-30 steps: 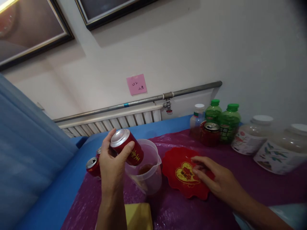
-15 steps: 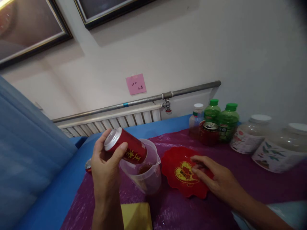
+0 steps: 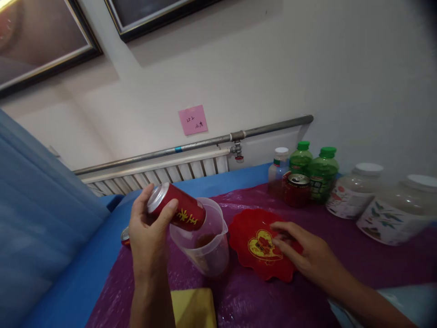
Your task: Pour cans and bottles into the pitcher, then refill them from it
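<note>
While the left hand (image 3: 150,232) grips a can (image 3: 182,210) over the jug's rim (image 3: 209,246), the right (image 3: 302,248) curls loosely.

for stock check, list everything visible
jug: 1, clear, centre
can: 1, red, over jug
plate: 1, red, centre
square item: 1, yellow, front
other cans: 2+, red, sides
bottles: 3, mostly green, back
jars: 2, clear, right
note: 1, pink, wall
frames: 2, dark, wall
radiator: 1, white, wall
pipe: 1, grey, wall
curtain: 1, blue, left
sheet: 1, purple, blue table
unclear item: 1, pale, right
left hand: 1, bare, holding can
right hand: 1, bare, at plate
</note>
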`<state>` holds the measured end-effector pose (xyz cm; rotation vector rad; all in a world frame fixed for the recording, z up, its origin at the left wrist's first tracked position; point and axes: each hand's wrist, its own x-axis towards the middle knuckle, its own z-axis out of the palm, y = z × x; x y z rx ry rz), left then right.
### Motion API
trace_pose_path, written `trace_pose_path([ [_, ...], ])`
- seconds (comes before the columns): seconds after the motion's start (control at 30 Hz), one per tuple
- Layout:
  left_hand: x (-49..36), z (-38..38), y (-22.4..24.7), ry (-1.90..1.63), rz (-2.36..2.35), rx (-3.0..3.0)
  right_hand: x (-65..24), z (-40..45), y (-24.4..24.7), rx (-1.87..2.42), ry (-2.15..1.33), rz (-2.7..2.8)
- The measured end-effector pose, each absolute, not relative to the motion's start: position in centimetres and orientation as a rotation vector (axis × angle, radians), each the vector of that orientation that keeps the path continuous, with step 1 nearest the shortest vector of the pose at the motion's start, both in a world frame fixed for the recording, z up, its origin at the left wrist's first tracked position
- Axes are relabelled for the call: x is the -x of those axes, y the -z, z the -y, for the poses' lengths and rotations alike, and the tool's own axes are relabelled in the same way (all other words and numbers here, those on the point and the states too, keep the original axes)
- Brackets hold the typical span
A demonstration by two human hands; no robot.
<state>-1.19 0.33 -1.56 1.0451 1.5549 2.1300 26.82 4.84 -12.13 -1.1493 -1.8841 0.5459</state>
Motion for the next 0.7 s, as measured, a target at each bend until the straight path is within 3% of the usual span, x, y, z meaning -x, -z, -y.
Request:
trace_pose_path([
  [0.43,1.5,-0.5,1.5,-2.214,-1.442,-1.041,-27.0,-5.1,12.5,1.1,-0.506,1.908],
  [0.7,2.4,2.3,-1.1,-1.976,-1.703,-1.16,-27.1,-5.2,12.7,1.062,-0.485,1.909],
])
